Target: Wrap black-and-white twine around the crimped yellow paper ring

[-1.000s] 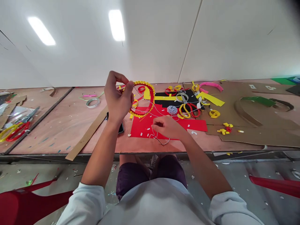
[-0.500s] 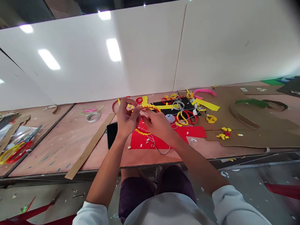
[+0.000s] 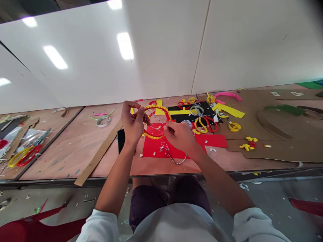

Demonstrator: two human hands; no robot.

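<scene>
Well, from the head camera, the left hand (image 3: 132, 120) pinches a ring of yellow beads on a red band (image 3: 157, 107) at its left edge. Thumb and fingers are together in a clamped grip, and the ring stands tilted just right of that hand, held above a red card sheet (image 3: 153, 149). The right hand (image 3: 180, 136) is just right of the ring, with thumb and forefinger together in a grip that seems to close on a thin twisted twine (image 3: 174, 160). The twine runs to the ring, and a slack length loops over the near part of the card.

Beyond the right hand, a black card sheet (image 3: 199, 111) carries yellow and red paper loops (image 3: 202, 125). To the left, a dark phone (image 3: 121, 139) lies beside the left wrist, and a cardboard strip (image 3: 98, 153) slants across the plywood desk (image 3: 63, 148). A tape roll (image 3: 103, 121) sits farther left. On the right, a brown cardboard sheet (image 3: 277, 151) lies under small yellow paper pieces (image 3: 246, 147).
</scene>
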